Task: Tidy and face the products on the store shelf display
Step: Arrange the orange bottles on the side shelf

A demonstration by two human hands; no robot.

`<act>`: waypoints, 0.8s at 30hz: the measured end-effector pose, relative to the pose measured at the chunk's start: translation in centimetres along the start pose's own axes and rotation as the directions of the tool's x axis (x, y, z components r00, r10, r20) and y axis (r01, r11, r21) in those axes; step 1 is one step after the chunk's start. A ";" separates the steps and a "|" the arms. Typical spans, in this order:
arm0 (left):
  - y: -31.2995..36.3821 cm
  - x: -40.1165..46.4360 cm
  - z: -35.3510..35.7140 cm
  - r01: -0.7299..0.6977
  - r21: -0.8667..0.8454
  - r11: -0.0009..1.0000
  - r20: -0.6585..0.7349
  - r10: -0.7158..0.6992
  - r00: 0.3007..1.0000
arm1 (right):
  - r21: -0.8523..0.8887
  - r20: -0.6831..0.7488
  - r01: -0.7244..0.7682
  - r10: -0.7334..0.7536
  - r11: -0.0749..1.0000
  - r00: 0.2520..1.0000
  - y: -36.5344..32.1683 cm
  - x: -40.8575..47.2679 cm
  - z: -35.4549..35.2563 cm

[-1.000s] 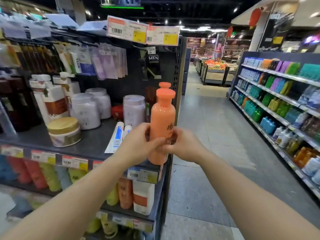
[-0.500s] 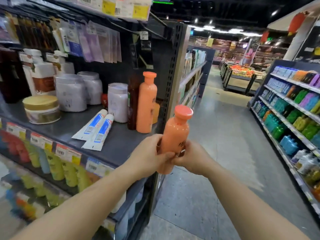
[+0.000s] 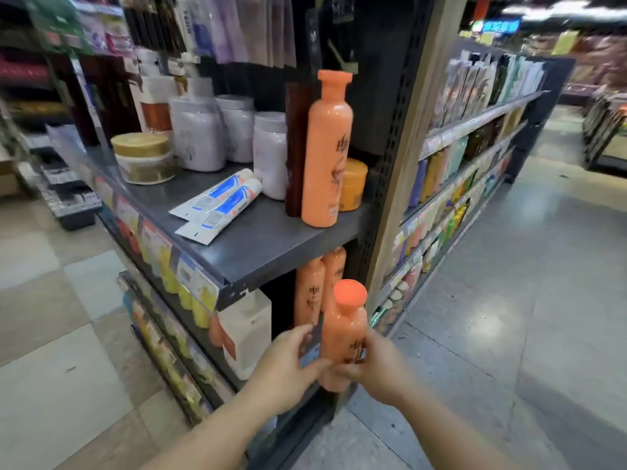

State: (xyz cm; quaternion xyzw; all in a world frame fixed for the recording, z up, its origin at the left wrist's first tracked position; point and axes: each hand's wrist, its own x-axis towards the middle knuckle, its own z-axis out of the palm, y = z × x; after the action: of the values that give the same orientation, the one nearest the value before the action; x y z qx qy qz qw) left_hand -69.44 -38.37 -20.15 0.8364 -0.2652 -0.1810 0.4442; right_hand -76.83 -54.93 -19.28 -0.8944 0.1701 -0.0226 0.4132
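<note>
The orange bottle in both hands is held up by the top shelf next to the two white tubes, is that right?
Not quite. The head view shows both hands, left and right, holding the orange bottle down by the lower shelf, beside matching bottles. The two white tubes lie above.

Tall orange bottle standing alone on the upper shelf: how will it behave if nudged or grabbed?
The tall orange bottle looks apt to tip: it is slim and high on a narrow base. Laid over, its round body would probably roll toward the shelf edge. The smooth, glossy plastic may be a bit slippery but seems stiff, not fragile.
</note>
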 end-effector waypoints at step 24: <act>-8.7 -2.0 -4.0 0.046 0.325 0.945 -0.214 0.026 0.977 | 0.004 0.057 0.047 -0.047 0.999 0.997 0.8 11.0 9.0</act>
State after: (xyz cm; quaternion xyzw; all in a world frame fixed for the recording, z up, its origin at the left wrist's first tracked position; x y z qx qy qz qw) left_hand -66.40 -30.57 -25.14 0.9146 -0.2378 -0.0450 0.3239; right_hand -65.09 -52.40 -26.86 -0.8979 0.1371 -0.0072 0.4183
